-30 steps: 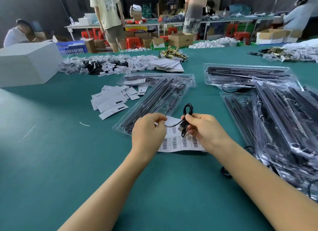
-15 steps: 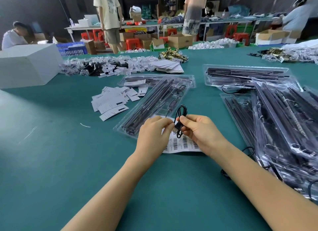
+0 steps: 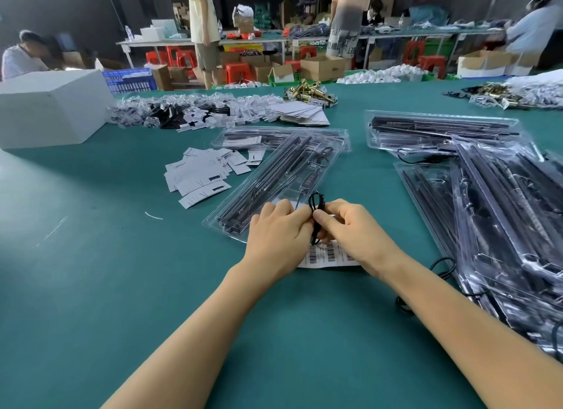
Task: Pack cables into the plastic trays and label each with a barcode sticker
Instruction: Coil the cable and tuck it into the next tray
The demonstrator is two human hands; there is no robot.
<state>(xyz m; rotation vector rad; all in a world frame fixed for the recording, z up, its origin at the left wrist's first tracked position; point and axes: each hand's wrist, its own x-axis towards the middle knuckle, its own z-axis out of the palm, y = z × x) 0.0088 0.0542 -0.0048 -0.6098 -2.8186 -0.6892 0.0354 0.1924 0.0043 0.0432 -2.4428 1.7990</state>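
A thin black cable (image 3: 316,202), folded into a small bundle, is pinched between both hands above the table. My left hand (image 3: 278,235) grips its left side; my right hand (image 3: 350,229) pinches it from the right, thumb on top. Under the hands lies a white sheet of barcode stickers (image 3: 327,254). Just beyond them a clear plastic tray (image 3: 274,177) holds long black rods and a small controller with a red display. The tray's near end is hidden by my left hand.
A heap of filled clear trays (image 3: 502,201) covers the right side, with loose black cables (image 3: 443,267) at its near edge. White paper cards (image 3: 204,177) lie to the left of the tray. A white box (image 3: 51,107) stands far left. People stand at tables behind.
My hands have come together. The cable loop, held up by the right hand alone a second ago, is now folded smaller and gripped by both hands, lower over the sticker sheet.
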